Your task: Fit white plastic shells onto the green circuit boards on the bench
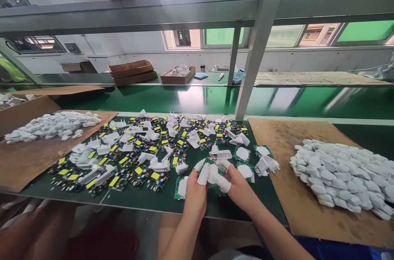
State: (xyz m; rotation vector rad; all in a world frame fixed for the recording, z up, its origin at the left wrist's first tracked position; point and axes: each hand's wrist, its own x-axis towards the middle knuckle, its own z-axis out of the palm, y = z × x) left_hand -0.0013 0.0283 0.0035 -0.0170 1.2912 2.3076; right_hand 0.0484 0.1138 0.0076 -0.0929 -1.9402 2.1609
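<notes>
My left hand (197, 184) and my right hand (232, 180), with white covers on the fingertips, grip a green circuit board (214, 163) between them over the front of the bench. A white piece shows at the middle of the board, with my thumbs on it; fingers hide most of the board. Close by lie a circuit board with a white pad on it (182, 188) and similar padded boards (245, 171) to the right. Beyond my fingers rests a white plug housing (220, 153). Several boards with yellow transformers (139, 170) and white plug housings spread across the bench to the left.
White pads are heaped (341, 174) on a cardboard sheet (308, 219) at right, and another white heap (55, 124) lies at left beside a cardboard box (27, 114). A metal post (257, 42) rises behind the bench. Another person's arm (40, 227) is at lower left.
</notes>
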